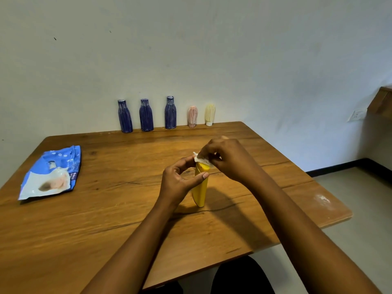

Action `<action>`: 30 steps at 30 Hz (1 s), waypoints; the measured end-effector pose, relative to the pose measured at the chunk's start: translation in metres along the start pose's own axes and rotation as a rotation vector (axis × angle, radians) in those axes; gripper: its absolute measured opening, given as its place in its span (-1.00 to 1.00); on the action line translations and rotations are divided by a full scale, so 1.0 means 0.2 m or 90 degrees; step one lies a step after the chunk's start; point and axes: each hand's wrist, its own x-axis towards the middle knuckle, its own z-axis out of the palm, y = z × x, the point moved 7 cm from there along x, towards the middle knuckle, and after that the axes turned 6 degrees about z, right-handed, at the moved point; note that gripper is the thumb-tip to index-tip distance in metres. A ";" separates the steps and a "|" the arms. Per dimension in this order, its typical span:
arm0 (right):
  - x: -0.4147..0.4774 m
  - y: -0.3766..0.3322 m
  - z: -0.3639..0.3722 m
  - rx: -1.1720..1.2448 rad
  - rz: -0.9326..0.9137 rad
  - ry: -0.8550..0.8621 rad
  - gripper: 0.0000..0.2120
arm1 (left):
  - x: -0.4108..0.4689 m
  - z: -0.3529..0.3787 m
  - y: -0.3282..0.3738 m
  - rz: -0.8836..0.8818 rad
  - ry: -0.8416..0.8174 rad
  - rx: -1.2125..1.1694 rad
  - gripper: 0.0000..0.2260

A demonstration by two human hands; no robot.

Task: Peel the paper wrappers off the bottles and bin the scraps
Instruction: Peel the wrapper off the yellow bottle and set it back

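Observation:
A yellow bottle [200, 192] stands upright near the middle of the wooden table [106, 219]. My left hand [178, 181] grips its upper part between thumb and fingers. My right hand [224, 158] pinches a crumpled white paper scrap [201, 159] at the bottle's top. Along the wall at the table's far edge stand three blue wrapped bottles [146, 115], a small pink wrapped bottle [192, 116] and a small pale yellow wrapped bottle [210, 114].
A blue and white plastic pouch [52, 174] lies flat on the table's left side. A white smudge [323, 199] marks the table's right corner. A wall socket [357, 115] and a wooden shelf [380, 101] are at the right. No bin is in view.

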 end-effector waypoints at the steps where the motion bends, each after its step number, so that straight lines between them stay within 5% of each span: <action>1: 0.00 -0.02 0.01 -0.027 -0.024 -0.017 -0.77 | 0.00 0.00 0.00 0.000 0.002 0.001 -0.44; 13: -0.10 0.00 -0.10 -0.072 -0.010 -0.170 -0.80 | 0.00 -0.01 0.01 -0.007 0.014 -0.005 -0.48; 17: -0.03 0.04 -0.18 0.053 0.043 -0.013 -0.80 | -0.01 0.00 0.01 -0.008 0.013 -0.001 -0.50; 24: 0.01 -0.12 0.04 -0.183 -0.065 -0.054 -0.73 | 0.00 -0.01 0.02 0.006 -0.003 0.010 -0.47; 30: -0.11 -0.10 -0.01 -0.165 -0.092 -0.125 -0.74 | -0.01 0.01 0.02 0.001 -0.008 0.015 -0.47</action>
